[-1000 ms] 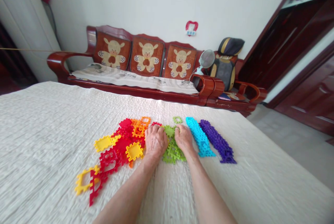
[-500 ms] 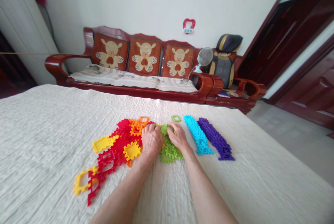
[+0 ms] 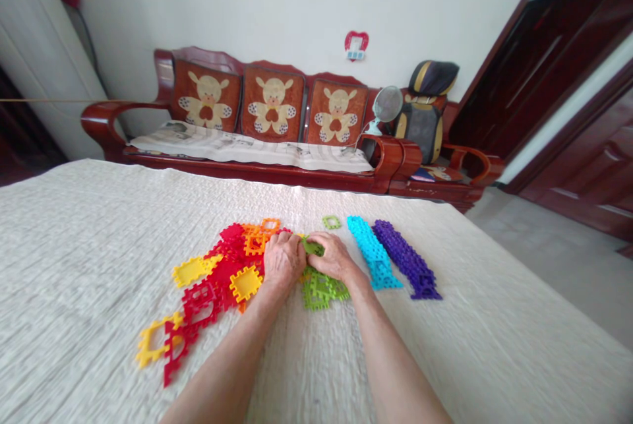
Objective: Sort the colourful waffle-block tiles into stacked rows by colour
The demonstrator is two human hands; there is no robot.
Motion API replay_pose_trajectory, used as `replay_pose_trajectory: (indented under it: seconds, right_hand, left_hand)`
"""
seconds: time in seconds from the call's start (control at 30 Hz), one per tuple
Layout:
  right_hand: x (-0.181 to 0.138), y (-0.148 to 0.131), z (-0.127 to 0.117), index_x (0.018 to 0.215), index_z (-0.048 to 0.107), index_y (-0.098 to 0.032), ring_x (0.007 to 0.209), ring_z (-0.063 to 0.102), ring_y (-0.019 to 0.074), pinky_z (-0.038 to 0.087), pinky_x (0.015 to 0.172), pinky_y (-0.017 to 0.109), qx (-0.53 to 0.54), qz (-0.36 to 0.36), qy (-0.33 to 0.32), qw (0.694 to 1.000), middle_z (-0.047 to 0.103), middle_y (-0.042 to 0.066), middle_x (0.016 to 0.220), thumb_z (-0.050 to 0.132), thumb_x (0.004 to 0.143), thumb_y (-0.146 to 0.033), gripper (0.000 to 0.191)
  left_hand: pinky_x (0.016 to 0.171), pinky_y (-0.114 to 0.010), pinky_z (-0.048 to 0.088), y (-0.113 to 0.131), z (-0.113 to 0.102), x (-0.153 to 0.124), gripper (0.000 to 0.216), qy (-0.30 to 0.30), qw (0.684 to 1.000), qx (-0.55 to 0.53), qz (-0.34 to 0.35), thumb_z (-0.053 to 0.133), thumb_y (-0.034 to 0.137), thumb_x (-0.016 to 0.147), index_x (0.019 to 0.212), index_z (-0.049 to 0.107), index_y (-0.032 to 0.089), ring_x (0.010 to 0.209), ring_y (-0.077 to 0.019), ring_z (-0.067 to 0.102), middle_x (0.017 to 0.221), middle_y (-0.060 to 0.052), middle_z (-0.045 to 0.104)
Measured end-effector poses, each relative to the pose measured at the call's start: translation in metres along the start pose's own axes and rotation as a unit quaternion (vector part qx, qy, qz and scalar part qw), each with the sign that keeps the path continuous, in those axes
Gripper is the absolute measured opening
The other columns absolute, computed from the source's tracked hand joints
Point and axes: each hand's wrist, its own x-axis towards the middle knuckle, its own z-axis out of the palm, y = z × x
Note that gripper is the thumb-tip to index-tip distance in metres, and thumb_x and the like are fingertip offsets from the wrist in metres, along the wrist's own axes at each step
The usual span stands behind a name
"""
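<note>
My left hand (image 3: 283, 259) and my right hand (image 3: 331, 256) meet over a small heap of green interlocking plastic tiles (image 3: 322, 290). Both are closed on one green tile (image 3: 313, 247) held between them, just above the heap. Left of my left hand lies a loose spread of red, orange and yellow tiles (image 3: 217, 282). Right of my right hand lie a row of cyan tiles (image 3: 372, 254) and a row of purple tiles (image 3: 406, 260). A single green tile (image 3: 331, 221) sits farther back.
Everything rests on a cream textured cloth (image 3: 99, 246) over a wide surface. Behind it stands a red wooden bench (image 3: 277, 140) with bear-print cushions, a small fan (image 3: 387, 106) and a bag. Dark wooden doors are at the right.
My hands have drawn closer together and now lift one green tile between them. The view has shifted slightly.
</note>
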Motion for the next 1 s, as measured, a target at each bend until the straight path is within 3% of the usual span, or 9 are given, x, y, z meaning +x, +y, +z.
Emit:
replay_pose_trajectory:
  seconds: [0.23,0.37,0.5,0.63,0.8,1.0]
  right_hand:
    - [-0.001,-0.008,-0.004,0.103,0.068,-0.021,0.104,0.061,0.0201,0.045,0.095,0.033,0.035,-0.013,0.012,0.999,0.069,0.005,0.112,0.06,0.072,-0.021,0.032]
    - [-0.002,-0.009,-0.009,0.108,0.067,-0.02,0.104,0.062,0.0204,0.044,0.096,0.033,0.059,0.023,0.004,0.998,0.069,0.005,0.112,0.059,0.072,-0.02,0.037]
    - [-0.003,-0.007,-0.016,0.104,0.069,-0.02,0.103,0.062,0.0203,0.044,0.096,0.033,0.073,0.055,0.008,0.996,0.07,0.005,0.11,0.059,0.072,-0.02,0.034]
    - [-0.004,-0.004,-0.019,0.095,0.069,-0.02,0.099,0.063,0.0185,0.045,0.092,0.031,0.096,0.061,0.051,0.992,0.071,0.004,0.103,0.054,0.078,-0.026,0.023]
    - [-0.003,-0.001,-0.018,0.092,0.067,-0.019,0.092,0.062,0.0184,0.046,0.086,0.029,0.134,0.068,0.118,0.982,0.07,0.005,0.098,0.048,0.084,-0.038,0.028]
    - [0.0,-0.001,-0.02,0.071,0.058,-0.021,0.064,0.056,0.0158,0.042,0.065,0.025,0.143,0.106,0.123,0.976,0.059,-0.001,0.062,0.037,0.088,-0.052,0.042]
  left_hand:
    - [0.087,-0.035,0.041,0.003,-0.004,0.006,0.029,-0.003,1.0,0.006,-0.001,0.04,0.021,0.088,0.092,0.069,0.021,0.093,-0.0227,0.057,0.094,-0.008,0.067]
    - [0.089,-0.035,0.04,0.006,0.0,0.006,0.032,-0.034,0.999,-0.006,0.006,0.039,0.017,0.089,0.109,0.064,0.019,0.098,-0.0223,0.057,0.101,-0.008,0.067]
    - [0.09,-0.035,0.04,0.012,0.004,-0.001,0.034,-0.029,0.999,-0.01,0.017,0.038,0.017,0.09,0.118,0.059,0.015,0.103,-0.0237,0.056,0.107,-0.01,0.066]
    - [0.09,-0.035,0.039,0.014,0.004,-0.006,0.031,-0.02,1.0,-0.011,0.022,0.039,0.018,0.09,0.114,0.06,0.018,0.103,-0.0236,0.056,0.107,-0.009,0.066]
    - [0.089,-0.036,0.039,0.014,0.004,-0.007,0.032,-0.01,1.0,-0.01,0.017,0.038,0.019,0.091,0.115,0.06,0.019,0.104,-0.0236,0.056,0.107,-0.009,0.066]
    - [0.09,-0.036,0.04,0.012,0.01,-0.007,0.038,0.009,1.0,-0.018,0.005,0.04,0.024,0.091,0.126,0.052,0.016,0.102,-0.0232,0.058,0.108,-0.01,0.066]
